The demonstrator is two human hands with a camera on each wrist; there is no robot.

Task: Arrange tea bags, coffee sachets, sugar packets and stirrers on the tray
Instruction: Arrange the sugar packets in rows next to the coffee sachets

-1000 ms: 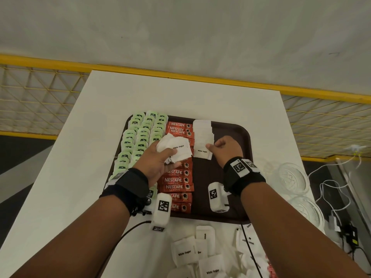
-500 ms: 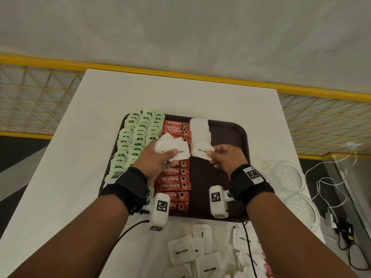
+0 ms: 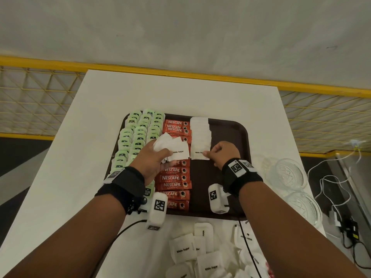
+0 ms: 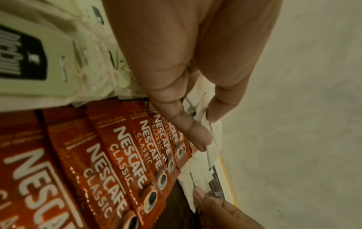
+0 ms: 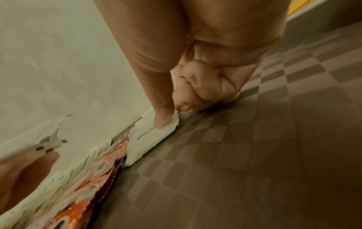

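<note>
A dark brown tray [image 3: 230, 129] holds rows of green tea bags [image 3: 138, 133], a column of red coffee sachets [image 3: 174, 177] and a column of white sugar packets [image 3: 199, 131]. My left hand [image 3: 158, 157] hovers over the coffee sachets and grips a bunch of sugar packets [image 3: 172, 149], seen close in the left wrist view [image 4: 211, 139]. My right hand [image 3: 218, 153] pinches the corner of one sugar packet [image 3: 198, 153] lying at the near end of the white column; thumb and forefinger hold it in the right wrist view [image 5: 154, 136]. No stirrers are in view.
Loose sugar packets [image 3: 200, 255] lie heaped on the white table [image 3: 80, 157] in front of the tray. Two glass bowls [image 3: 291, 173] stand at the table's right edge, with cables beyond. A yellow railing runs behind the table.
My right hand has brought its sugar packet down flat at the near end of the white column. The left hand has barely moved with its bunch.
</note>
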